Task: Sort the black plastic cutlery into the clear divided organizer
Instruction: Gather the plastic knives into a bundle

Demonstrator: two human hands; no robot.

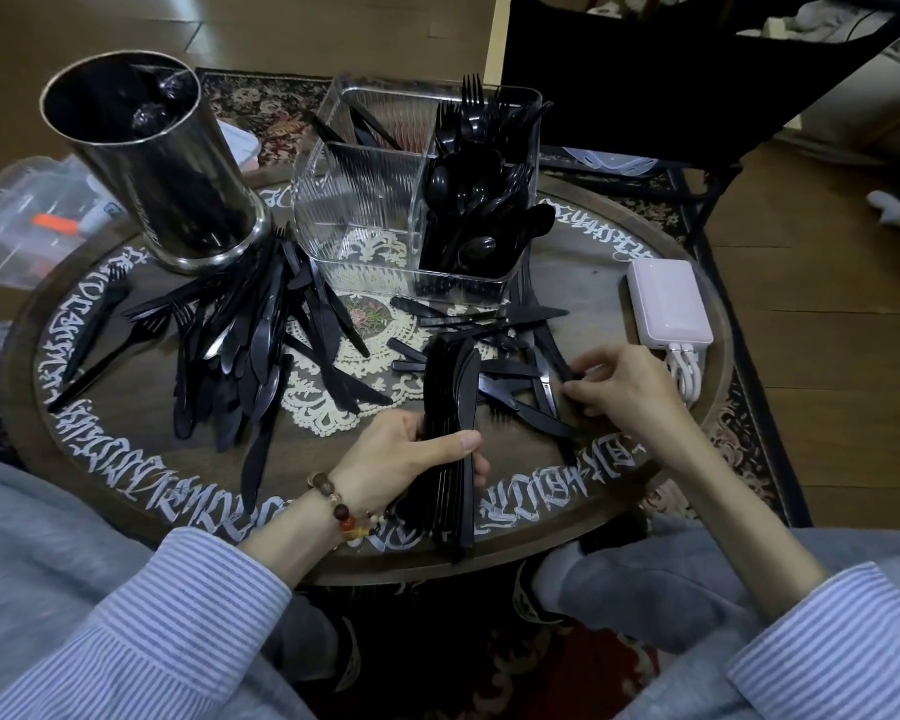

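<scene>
My left hand point(411, 454) is shut on a stacked bundle of black knives point(453, 387), held upright over the near edge of the round table point(583, 283). My right hand point(619, 387) pinches a loose black knife point(546, 387) lying among scattered knives point(489, 324) on the table. A bigger heap of black knives and forks point(250, 345) lies left of centre. The clear divided organizer point(365, 200) stands at the back: spoons point(474, 205) and forks point(471, 111) fill its right compartments, a few knives lean in the back left one, and the front left one holds nothing.
A steel cylinder point(157, 163) stands tilted at the table's back left. A pink power bank point(668, 304) with white cables lies at the right edge. A lace doily point(365, 324) covers the centre. A black chair point(671, 80) stands behind, a plastic box point(27, 215) to the left.
</scene>
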